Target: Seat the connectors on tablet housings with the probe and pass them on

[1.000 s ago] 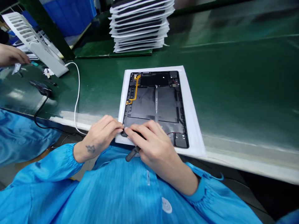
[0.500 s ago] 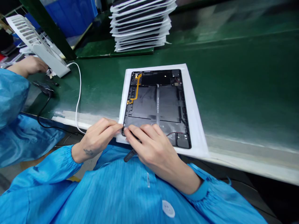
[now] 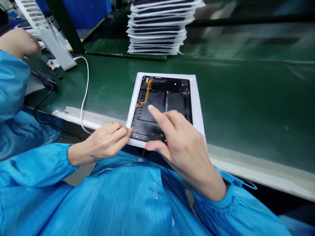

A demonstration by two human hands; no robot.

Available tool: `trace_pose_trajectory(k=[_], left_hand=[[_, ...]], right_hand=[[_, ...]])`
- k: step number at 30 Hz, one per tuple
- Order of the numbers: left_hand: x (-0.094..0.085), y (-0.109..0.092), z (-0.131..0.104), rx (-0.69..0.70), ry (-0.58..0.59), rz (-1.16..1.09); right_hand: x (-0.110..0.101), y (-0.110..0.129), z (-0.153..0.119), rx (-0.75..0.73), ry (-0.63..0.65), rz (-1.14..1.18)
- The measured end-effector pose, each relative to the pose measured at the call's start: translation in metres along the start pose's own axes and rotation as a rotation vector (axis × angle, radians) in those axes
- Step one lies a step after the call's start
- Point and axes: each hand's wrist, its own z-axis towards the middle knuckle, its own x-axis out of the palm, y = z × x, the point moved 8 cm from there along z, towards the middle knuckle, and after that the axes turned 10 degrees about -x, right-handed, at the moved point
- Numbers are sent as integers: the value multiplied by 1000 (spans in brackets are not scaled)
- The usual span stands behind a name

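An opened tablet (image 3: 152,113) lies on a white foam sheet (image 3: 198,98), its dark inside facing up. An orange flex cable (image 3: 148,91) runs down its left side, and a grey ribbon cable (image 3: 167,100) crosses its middle. My left hand (image 3: 108,139) is closed, its fingertips pinched together at the tablet's near left edge; what is between them is hidden. Over the near right part of the tablet hovers my right hand (image 3: 183,147), thumb and forefinger spread, with nothing visible in it. This hand covers the tablet's near right corner.
A tall stack of white sheets with dark layers (image 3: 159,31) stands at the back of the green bench (image 3: 246,108). To the left are a white fan (image 3: 52,46), its white cable (image 3: 86,88) and a black corded device (image 3: 45,80). A co-worker's arm (image 3: 12,78) reaches in there.
My right hand has lifted from the near left corner and opened, moving right and forward. The dark stick-like tool beneath it no longer shows. My left hand stays at the edge. The view has shifted slightly.
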Motion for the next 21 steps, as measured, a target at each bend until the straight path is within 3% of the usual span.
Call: trace_pose_trajectory(k=[4,7,13,21], left_hand=[[17,30,0,-176,-6,-270],[36,43,-2,-235,26,-472],[50,40,-3,-241,26,-588],[48,36,-2,-257,3,-560]], right_hand=[[-6,5,0,-8,19,-32],[4,10,-3,-20,51,35],[23,21,-3,-146,117,31],[30,21,0,-132,203,16]])
